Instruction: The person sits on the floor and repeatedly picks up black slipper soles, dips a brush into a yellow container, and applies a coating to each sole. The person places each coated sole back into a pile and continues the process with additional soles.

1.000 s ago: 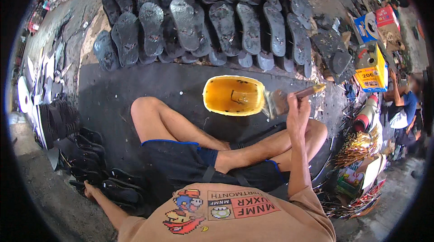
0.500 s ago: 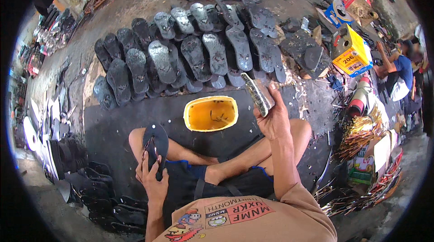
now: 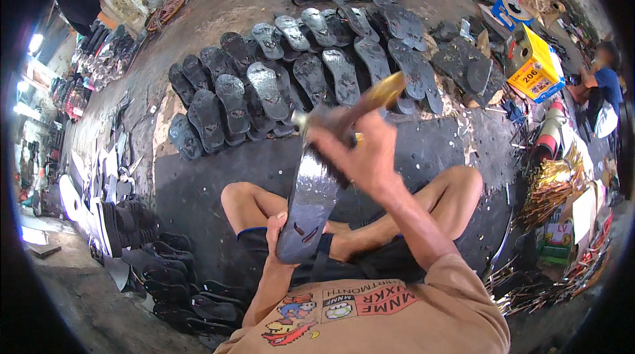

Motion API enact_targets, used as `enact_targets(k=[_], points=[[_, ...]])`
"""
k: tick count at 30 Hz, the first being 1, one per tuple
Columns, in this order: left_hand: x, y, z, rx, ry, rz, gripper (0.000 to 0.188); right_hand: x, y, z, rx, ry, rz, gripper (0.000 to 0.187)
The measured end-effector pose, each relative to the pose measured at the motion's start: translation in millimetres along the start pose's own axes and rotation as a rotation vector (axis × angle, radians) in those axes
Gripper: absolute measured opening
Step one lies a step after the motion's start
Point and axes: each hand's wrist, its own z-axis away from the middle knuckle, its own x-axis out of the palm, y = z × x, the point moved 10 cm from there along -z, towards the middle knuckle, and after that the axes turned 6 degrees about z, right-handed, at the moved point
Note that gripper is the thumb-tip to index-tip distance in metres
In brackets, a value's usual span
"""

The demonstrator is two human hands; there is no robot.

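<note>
In front of my lap, my left hand (image 3: 279, 238) grips a dark sandal sole (image 3: 311, 198) by its near end. The sole's upper half is shiny and wet-looking, and two small slits show near the end I hold. My right hand (image 3: 367, 155) is closed around a brush (image 3: 382, 94), smeared by motion, at the far end of the sole. Whether the bristles touch it I cannot tell. Behind my right hand a bit of the yellow tub (image 3: 359, 137) shows; the rest is hidden.
Rows of dark sandal soles (image 3: 268, 89) lie beyond the black mat (image 3: 192, 188). Stacked sandals (image 3: 178, 274) stand to my left. At the right are a yellow carton (image 3: 530, 66), bundles of thin strips (image 3: 552, 185) and a seated person (image 3: 605, 86).
The sole has come up and right to the middle, its wet face now showing. My right hand has swung left with the brush over it, covering the tub. The view has shifted.
</note>
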Motion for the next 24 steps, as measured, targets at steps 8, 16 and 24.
enact_targets(k=[8, 16, 24], points=[[-29.9, 19.0, 0.0, 0.162, 0.153, 0.079, 0.067, 11.3, -12.9, 87.1, -0.042, -0.112, -0.157, 0.034], [-40.2, 38.5, 16.5, 0.202, 0.284, -1.175, 0.077, -46.5, 29.2, 22.3, 0.223, 0.282, -0.262, 0.037], [-7.1, 21.5, 3.7, 0.041, -0.057, -0.154, 0.085, -48.0, 17.2, 3.7, 0.082, 0.016, -0.303, 0.034]])
